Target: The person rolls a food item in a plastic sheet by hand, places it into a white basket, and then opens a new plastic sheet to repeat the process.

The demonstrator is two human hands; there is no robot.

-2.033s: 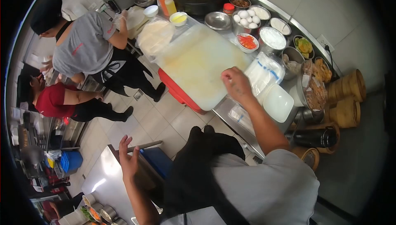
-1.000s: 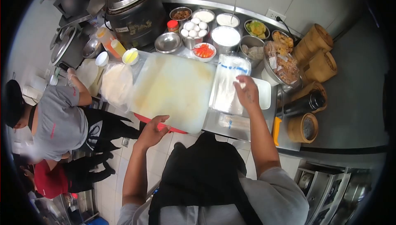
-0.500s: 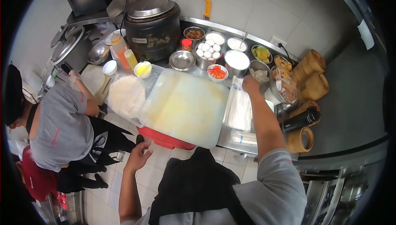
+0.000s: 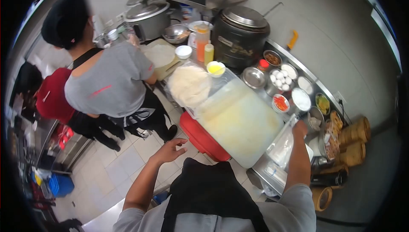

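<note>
Both hands hold nothing: my right hand [image 4: 300, 128], fingers curled, reaches over the plastic bags [image 4: 281, 149] to the metal bowl [image 4: 314, 119] at far right, my left hand [image 4: 172, 150] hangs half-open over the floor, so my sleeve may drag the bags off.

Single view only: a head-worn camera with a fisheye lens, dark corners ringing the frame. It looks steeply down and forward from above the wearer's own chest, whose black apron [image 4: 208, 198] fills the lower centre. The frame is canted, so the white cutting board [image 4: 238, 121] runs diagonally from upper left to lower right. Near field relative to that board: the left hand [image 4: 170, 150] below and left of it, over the tiled floor; the right hand [image 4: 299, 128] at its right end. Mid field beyond the board: the black soup warmer [image 4: 239, 38]. A co-worker in a grey shirt [image 4: 108, 81] stands left of the board. No second view overlaps.
</note>
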